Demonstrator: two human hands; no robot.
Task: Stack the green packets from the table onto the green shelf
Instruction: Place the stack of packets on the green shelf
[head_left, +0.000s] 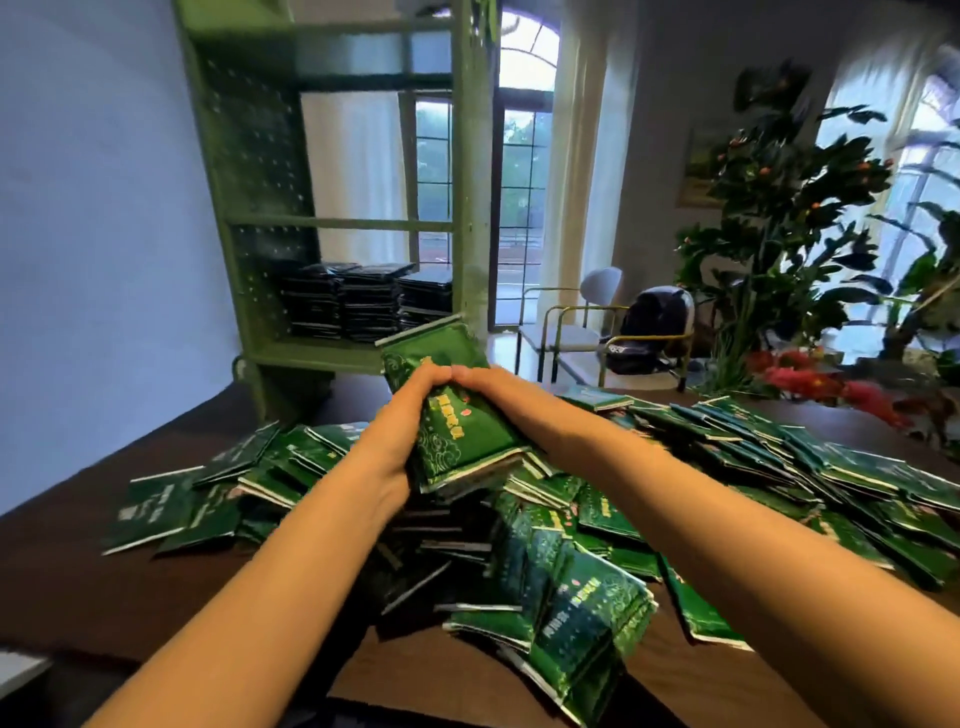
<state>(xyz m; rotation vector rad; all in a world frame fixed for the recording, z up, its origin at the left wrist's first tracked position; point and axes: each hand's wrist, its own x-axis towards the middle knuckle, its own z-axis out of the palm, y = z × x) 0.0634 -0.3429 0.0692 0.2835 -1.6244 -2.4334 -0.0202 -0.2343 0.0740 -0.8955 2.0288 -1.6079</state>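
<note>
Your left hand (397, 441) and right hand (501, 392) clasp a bundle of glossy green foil packets (462, 436) from both sides. The fingers are closed round its edges, above the loose heap of packets (571, 597) on the dark brown counter (156, 597). Recommended: square the edges flush, carry the bundle level, and seat it beside the dark stacks (363, 306) on the green perforated metal shelf (311, 358).

Lower part of held stack of packets (457, 415) hidden behind both hands, shelf (467, 156) top cut off by frame edge, packet print too blurred to read.
</note>
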